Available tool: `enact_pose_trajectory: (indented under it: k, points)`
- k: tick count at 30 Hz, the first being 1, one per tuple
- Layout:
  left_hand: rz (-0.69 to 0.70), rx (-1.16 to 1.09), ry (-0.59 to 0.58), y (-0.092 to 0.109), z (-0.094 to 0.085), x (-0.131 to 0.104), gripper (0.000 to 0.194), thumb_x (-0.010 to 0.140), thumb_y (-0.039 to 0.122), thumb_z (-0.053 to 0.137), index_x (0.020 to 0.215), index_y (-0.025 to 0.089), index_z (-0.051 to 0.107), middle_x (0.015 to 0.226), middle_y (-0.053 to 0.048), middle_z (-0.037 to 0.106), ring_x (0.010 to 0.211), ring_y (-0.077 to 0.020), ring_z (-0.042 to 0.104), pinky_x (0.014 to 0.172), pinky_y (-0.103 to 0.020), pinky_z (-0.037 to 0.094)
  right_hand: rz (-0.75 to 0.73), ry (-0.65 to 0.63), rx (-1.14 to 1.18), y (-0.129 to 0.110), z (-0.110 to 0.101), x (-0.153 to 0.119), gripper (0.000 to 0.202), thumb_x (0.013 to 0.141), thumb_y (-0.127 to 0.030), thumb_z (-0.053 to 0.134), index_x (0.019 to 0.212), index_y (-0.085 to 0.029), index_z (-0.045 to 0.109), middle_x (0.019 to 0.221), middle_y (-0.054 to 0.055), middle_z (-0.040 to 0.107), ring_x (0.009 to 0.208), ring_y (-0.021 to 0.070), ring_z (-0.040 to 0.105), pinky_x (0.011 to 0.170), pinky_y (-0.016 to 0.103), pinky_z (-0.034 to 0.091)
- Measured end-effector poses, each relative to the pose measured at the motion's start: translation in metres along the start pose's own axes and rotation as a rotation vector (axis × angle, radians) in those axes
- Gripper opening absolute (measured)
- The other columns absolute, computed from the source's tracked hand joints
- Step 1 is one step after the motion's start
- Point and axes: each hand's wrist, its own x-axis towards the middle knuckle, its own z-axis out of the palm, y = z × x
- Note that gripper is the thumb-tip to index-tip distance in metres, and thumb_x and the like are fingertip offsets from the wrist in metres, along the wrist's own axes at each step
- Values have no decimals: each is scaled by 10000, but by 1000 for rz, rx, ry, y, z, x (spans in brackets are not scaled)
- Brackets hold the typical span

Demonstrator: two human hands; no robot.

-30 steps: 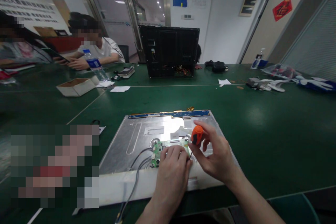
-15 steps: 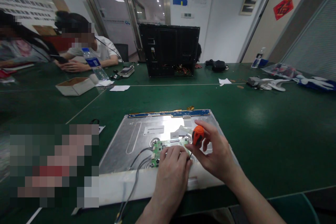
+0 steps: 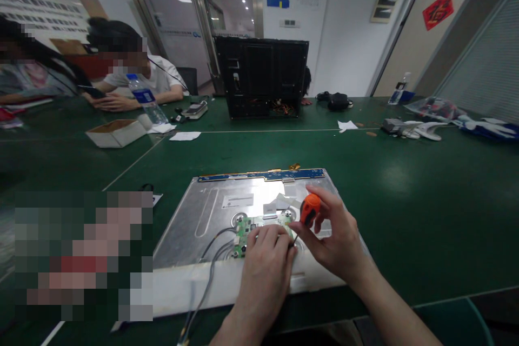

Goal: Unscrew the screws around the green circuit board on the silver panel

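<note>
A green circuit board (image 3: 255, 222) sits on the bare metal back of a flat display panel (image 3: 211, 205). My left hand (image 3: 268, 254) rests over the board's front half, fingers bent down and close together, hiding much of it. In my right hand (image 3: 332, 230) is an orange and black screwdriver (image 3: 310, 208), its handle between thumb and fingers. The screwdriver leans to the right, and its thin shaft runs down to the board's right edge beside my left fingertips. Its tip is hidden. Grey cables (image 3: 214, 267) leave the board's left side toward the front edge.
Behind the panel stands a black casing (image 3: 267, 78) with wires exposed below. A white open box (image 3: 117, 134) and a water bottle (image 3: 148, 100) are at the left. Gloves (image 3: 417, 130) lie far right. A person (image 3: 162, 78) sits across the table holding a phone.
My right hand and the screwdriver handle have shifted slightly right, so the screwdriver tilts a little more. My left hand stays in place on the board.
</note>
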Motion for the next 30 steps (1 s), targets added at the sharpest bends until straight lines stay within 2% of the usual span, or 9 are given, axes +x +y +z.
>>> enact_pose_trajectory:
  k: [7,24,30]
  points:
    - [-38,-60,-51,-1,-1,-1,132,798,72,607,837,198,601,906,-27,627,891,-237,572,861,-418,400,-8,51,8,0,-2,2,489,885,-267,605,1313,-212,374,741,-28,601,478,87,510,420,208,462]
    - [-70,-91,-67,0,-5,0,112,804,98,583,838,201,608,907,-30,622,899,-239,569,871,-418,386,-1,41,16,-1,-2,0,499,883,-251,604,1319,-213,364,759,-27,600,492,83,514,427,199,459]
    - [-66,-85,-39,3,-7,-3,189,803,168,624,989,199,600,1005,-64,614,956,-270,561,876,-441,411,29,78,-4,0,-3,0,494,879,-218,574,1325,-206,363,770,-24,588,513,90,525,480,213,486]
